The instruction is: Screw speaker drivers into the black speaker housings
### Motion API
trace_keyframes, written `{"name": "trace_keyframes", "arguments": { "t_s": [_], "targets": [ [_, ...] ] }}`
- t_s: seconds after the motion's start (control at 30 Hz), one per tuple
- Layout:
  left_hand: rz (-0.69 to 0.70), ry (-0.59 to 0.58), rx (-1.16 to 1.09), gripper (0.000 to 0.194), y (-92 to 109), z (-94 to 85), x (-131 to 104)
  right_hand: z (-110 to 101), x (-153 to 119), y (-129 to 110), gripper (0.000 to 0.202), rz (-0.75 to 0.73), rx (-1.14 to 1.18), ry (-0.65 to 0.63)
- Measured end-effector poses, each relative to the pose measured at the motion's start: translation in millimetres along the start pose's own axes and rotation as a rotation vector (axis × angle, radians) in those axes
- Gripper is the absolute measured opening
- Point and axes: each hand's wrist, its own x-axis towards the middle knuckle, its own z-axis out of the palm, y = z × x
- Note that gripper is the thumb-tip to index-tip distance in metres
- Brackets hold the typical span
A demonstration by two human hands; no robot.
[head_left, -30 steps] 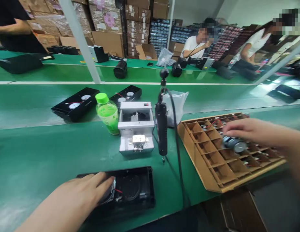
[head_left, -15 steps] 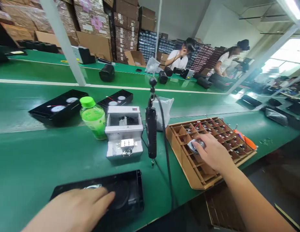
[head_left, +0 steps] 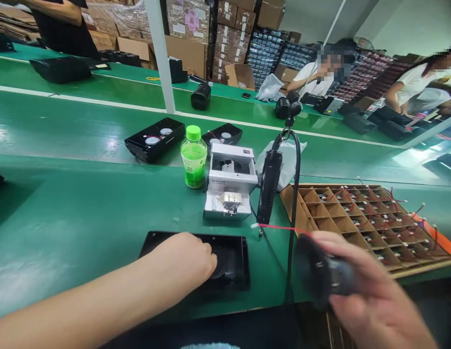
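A black rectangular housing (head_left: 234, 271) lies on the green bench at the front. My left hand (head_left: 185, 259) is over its middle, fingers curled down with their tips hidden; whatever they hold cannot be made out. Held in the air at the right, a round black speaker (head_left: 314, 271) with a red wire is gripped by my right hand (head_left: 370, 291), slightly blurred. Behind it sits a divided cardboard box (head_left: 329, 225) with wired parts in many cells. Between housing and box hangs a black electric screwdriver (head_left: 271, 186).
A silver machine (head_left: 232, 182) and a green-capped bottle (head_left: 194, 160) stand behind the housing. Further back lie two black housings (head_left: 158, 140), one partly hidden. The screwdriver's cable (head_left: 294, 194) hangs near my right hand. People (head_left: 316, 80) are across the conveyor.
My right hand has left the cardboard box and now holds the speaker up in front of it. My left hand's fingers are more curled over the housing. The view has swung left.
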Motion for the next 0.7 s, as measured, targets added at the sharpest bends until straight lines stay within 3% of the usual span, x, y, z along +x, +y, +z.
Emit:
{"name": "trace_keyframes", "arguments": {
  "t_s": [0.1, 0.17, 0.27, 0.53, 0.7],
  "targets": [
    [0.016, 0.003, -0.014, 0.023, -2, 1.7, 1, 35, 8, -11, 0.047, -0.043, 0.158, -0.229],
    [0.036, 0.006, -0.034, 0.022, -1, 2.2, 2, 51, 15, -9, 0.033, -0.120, 0.069, -0.233],
    [0.049, -0.004, -0.065, 0.024, 0, 1.7, 5, 66, 18, 1, 0.041, -0.160, -0.045, -0.193],
    [-0.037, -0.026, -0.103, 0.024, -9, -11.5, 1, 63, 13, 8, 0.040, -0.078, 0.011, -0.027],
    [-0.024, -0.025, -0.132, 0.022, -11, -20.3, -4, 61, 11, 9, 0.036, -0.069, 0.075, -0.009]
  ]
}}
